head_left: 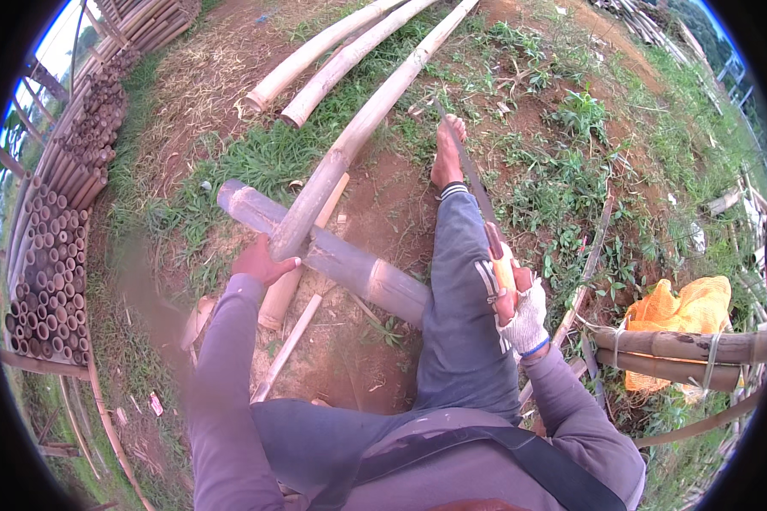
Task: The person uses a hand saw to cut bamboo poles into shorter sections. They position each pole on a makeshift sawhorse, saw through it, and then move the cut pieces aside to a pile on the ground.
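Observation:
A long bamboo pole slants from the far right down to its near end, where my bare left hand is closed around it, thumb out to the side. Beneath that end, a thicker length of bamboo lies crosswise, touching my right shin. A handsaw is in my right hand, which wears a white knitted glove. Its fingers wrap the wooden handle, and the blade points up and away beside my outstretched right leg, apart from the pole.
Two more poles lie at the far side. Near the pole's end are a pale bamboo piece and a thin strip. Stacked cut bamboo lines the left. An orange mesh sack sits behind tied bamboo rails at right.

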The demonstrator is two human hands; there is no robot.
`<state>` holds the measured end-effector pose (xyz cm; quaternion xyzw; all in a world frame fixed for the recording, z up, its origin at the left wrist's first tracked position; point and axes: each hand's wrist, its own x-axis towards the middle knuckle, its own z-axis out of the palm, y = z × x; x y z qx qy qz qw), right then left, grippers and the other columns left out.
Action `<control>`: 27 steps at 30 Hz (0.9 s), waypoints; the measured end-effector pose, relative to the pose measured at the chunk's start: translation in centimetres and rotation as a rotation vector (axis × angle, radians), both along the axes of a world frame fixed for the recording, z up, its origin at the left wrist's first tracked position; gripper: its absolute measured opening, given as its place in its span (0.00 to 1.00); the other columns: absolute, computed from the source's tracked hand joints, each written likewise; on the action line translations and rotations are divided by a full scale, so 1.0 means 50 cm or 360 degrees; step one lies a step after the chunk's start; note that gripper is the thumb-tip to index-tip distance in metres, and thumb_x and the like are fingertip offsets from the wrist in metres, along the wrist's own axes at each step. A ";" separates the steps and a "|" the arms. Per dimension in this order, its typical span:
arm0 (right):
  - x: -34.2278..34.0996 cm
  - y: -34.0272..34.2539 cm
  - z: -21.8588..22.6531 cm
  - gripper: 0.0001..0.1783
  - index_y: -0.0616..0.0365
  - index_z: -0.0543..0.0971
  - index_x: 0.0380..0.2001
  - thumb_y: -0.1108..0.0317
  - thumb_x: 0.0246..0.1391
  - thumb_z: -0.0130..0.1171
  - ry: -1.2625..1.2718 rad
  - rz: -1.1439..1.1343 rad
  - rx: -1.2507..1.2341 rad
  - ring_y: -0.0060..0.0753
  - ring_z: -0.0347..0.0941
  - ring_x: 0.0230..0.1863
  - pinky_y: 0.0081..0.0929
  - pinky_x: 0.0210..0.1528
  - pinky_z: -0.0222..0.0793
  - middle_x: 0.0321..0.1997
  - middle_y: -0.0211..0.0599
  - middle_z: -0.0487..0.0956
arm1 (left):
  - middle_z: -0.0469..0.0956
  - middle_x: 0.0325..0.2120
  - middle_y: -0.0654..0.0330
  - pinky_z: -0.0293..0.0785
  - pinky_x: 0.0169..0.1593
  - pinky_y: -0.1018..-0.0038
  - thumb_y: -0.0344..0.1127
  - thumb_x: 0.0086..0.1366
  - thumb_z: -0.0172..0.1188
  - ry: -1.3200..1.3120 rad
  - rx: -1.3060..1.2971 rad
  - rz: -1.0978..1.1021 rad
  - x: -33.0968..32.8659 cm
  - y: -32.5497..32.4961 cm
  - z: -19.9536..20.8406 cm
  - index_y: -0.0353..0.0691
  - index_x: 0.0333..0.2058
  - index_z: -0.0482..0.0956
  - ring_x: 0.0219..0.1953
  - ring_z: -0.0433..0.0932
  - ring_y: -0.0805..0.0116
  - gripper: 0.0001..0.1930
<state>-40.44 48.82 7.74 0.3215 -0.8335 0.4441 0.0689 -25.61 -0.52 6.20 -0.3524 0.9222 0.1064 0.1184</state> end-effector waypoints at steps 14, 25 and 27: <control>-0.163 -0.047 -0.116 0.20 0.65 0.84 0.50 0.57 0.68 0.67 0.0038 -0.0494 0.0626 0.63 0.83 0.50 0.50 0.53 0.78 0.47 0.58 0.84 | 0.85 0.49 0.42 0.79 0.55 0.49 0.56 0.49 0.81 0.0138 -0.0194 -0.0107 0.285 0.010 0.104 0.39 0.60 0.72 0.49 0.86 0.40 0.45; 0.062 -0.699 -0.123 0.59 0.66 0.61 0.76 0.35 0.58 0.75 -0.2416 0.0738 -0.0848 0.56 0.73 0.71 0.52 0.72 0.69 0.73 0.62 0.70 | 0.83 0.53 0.55 0.64 0.73 0.43 0.35 0.41 0.83 -0.0399 -0.0664 0.0746 1.271 0.195 0.190 0.47 0.61 0.70 0.59 0.81 0.46 0.46; 0.173 -0.768 -0.120 0.48 0.55 0.65 0.74 0.42 0.61 0.74 -0.2942 0.0515 -0.0987 0.54 0.73 0.69 0.53 0.72 0.68 0.69 0.53 0.73 | 0.81 0.60 0.58 0.63 0.73 0.43 0.34 0.55 0.75 -0.0709 -0.0557 0.1072 1.355 0.252 0.239 0.51 0.70 0.66 0.65 0.77 0.51 0.43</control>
